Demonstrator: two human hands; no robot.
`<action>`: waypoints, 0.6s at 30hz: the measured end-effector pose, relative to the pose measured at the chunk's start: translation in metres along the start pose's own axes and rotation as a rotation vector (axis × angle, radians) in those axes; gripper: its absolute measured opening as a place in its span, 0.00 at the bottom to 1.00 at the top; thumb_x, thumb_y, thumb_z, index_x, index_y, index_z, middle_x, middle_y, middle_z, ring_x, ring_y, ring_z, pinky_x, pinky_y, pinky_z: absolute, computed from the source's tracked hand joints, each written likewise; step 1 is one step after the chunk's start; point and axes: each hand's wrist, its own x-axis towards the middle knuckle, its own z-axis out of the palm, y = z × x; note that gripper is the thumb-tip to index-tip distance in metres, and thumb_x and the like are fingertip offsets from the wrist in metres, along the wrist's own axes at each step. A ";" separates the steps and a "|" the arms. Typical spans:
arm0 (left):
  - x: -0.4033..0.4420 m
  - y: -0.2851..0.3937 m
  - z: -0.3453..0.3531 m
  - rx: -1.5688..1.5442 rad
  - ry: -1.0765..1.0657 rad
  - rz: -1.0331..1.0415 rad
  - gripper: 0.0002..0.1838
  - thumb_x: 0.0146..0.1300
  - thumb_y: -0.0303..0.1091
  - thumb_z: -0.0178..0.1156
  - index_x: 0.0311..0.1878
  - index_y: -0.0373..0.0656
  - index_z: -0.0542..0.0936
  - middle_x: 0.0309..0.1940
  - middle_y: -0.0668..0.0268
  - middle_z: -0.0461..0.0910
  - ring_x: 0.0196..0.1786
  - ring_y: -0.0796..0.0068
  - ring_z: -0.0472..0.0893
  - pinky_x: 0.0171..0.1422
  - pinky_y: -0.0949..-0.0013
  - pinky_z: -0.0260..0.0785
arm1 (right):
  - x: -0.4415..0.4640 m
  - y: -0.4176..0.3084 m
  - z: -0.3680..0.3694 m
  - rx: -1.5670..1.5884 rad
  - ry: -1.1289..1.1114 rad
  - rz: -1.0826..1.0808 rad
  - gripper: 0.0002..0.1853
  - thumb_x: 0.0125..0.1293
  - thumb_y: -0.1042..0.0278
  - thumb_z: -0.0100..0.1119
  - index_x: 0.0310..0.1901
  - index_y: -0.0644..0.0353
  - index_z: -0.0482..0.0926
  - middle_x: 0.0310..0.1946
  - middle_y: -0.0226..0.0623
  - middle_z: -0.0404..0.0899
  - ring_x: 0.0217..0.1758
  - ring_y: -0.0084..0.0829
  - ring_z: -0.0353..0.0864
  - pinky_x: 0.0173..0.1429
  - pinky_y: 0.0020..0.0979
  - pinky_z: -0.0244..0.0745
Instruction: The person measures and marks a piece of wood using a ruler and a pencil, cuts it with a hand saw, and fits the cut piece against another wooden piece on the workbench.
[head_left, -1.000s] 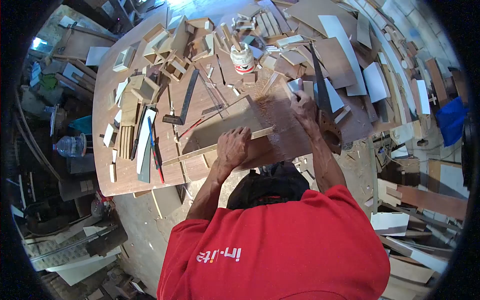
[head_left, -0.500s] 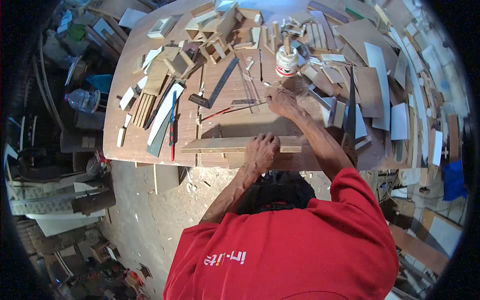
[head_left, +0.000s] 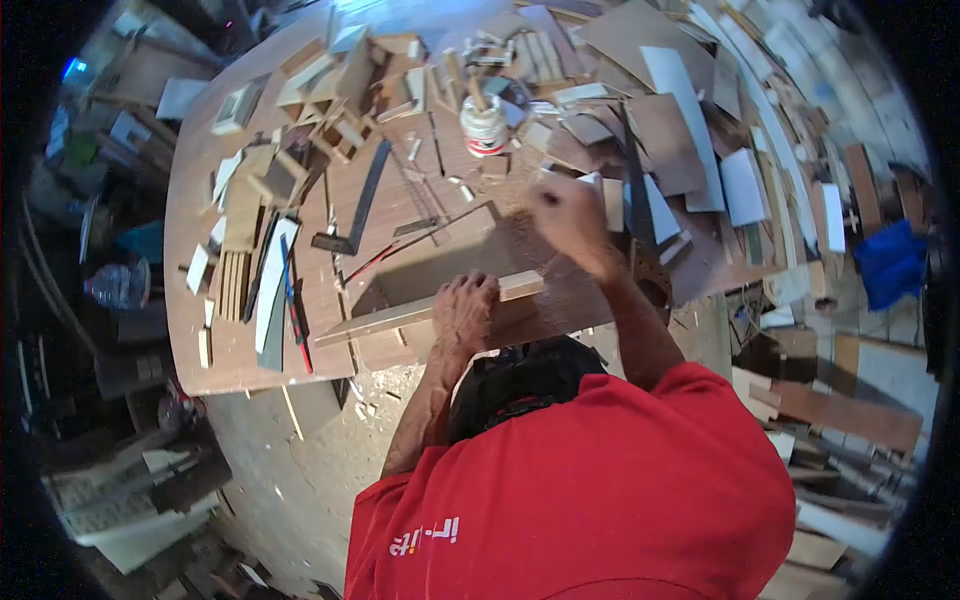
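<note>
My left hand (head_left: pixel 466 310) is wrapped over the upper edge of a long pale wooden board (head_left: pixel 390 318), which stands near the front edge of the table. My right hand (head_left: pixel 568 215) is raised to the right beyond the board, smeared by motion; its fingers and anything in them cannot be made out. A flat wooden panel (head_left: pixel 440 255) lies behind the board. Sawdust is spread close to my right hand. Past it stands a white jar (head_left: pixel 484 128) with sticks in it.
A black try square (head_left: pixel 366 200), a red pencil (head_left: pixel 370 264) and a blue-and-red tool (head_left: pixel 293 305) lie to the left. A dark handsaw (head_left: pixel 640 190) lies on the right. Small wooden boxes (head_left: pixel 345 128) and many offcuts cover the back of the table (head_left: pixel 200 350).
The view has shifted between frames. My right hand has left the light block beside the saw and moved left. My left hand has stayed on the board, whose tilt has varied.
</note>
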 end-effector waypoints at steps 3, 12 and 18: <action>0.003 0.002 -0.001 0.058 -0.017 0.003 0.06 0.56 0.35 0.60 0.37 0.47 0.77 0.36 0.62 0.78 0.42 0.57 0.79 0.45 0.58 0.72 | -0.042 0.060 -0.076 -0.303 0.247 0.434 0.10 0.65 0.63 0.58 0.34 0.60 0.79 0.29 0.46 0.82 0.35 0.46 0.83 0.39 0.42 0.75; 0.014 0.005 -0.011 0.080 -0.020 0.015 0.05 0.54 0.32 0.59 0.34 0.45 0.77 0.34 0.62 0.79 0.41 0.57 0.80 0.43 0.56 0.71 | -0.150 0.088 -0.157 -0.376 0.191 0.819 0.14 0.60 0.58 0.61 0.34 0.63 0.78 0.30 0.47 0.80 0.37 0.47 0.81 0.42 0.44 0.73; 0.016 0.004 -0.013 0.006 -0.002 0.025 0.04 0.54 0.29 0.59 0.34 0.44 0.77 0.33 0.60 0.79 0.40 0.56 0.80 0.42 0.56 0.72 | -0.201 0.062 -0.114 -0.705 -0.220 0.447 0.23 0.56 0.51 0.65 0.47 0.58 0.78 0.47 0.40 0.75 0.58 0.42 0.71 0.65 0.60 0.56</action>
